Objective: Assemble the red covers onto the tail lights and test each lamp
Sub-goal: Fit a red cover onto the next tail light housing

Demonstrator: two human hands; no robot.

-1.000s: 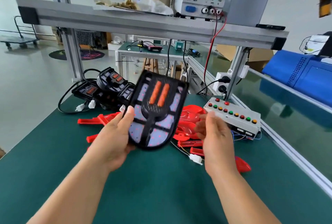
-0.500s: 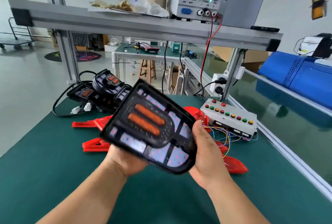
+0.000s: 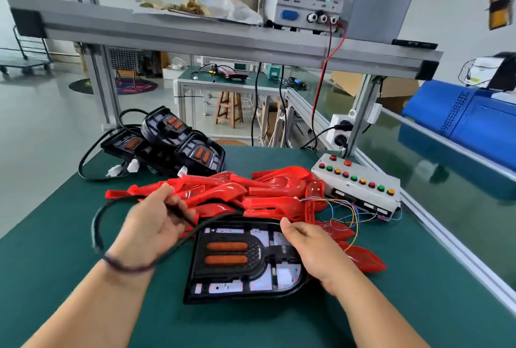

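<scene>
Your right hand (image 3: 312, 250) grips the right edge of the tail light (image 3: 240, 261), which lies face up on the table (image 3: 55, 236) just in front of the heap of red covers (image 3: 251, 191). Your left hand (image 3: 152, 225) curls round its black cable (image 3: 96, 225); draw that loop clear of the lamp face before choosing a cover

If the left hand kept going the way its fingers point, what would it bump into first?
Most likely the pile of red covers, lying right ahead of the left hand, which grips a black cable. Depth is hard to judge.
</scene>
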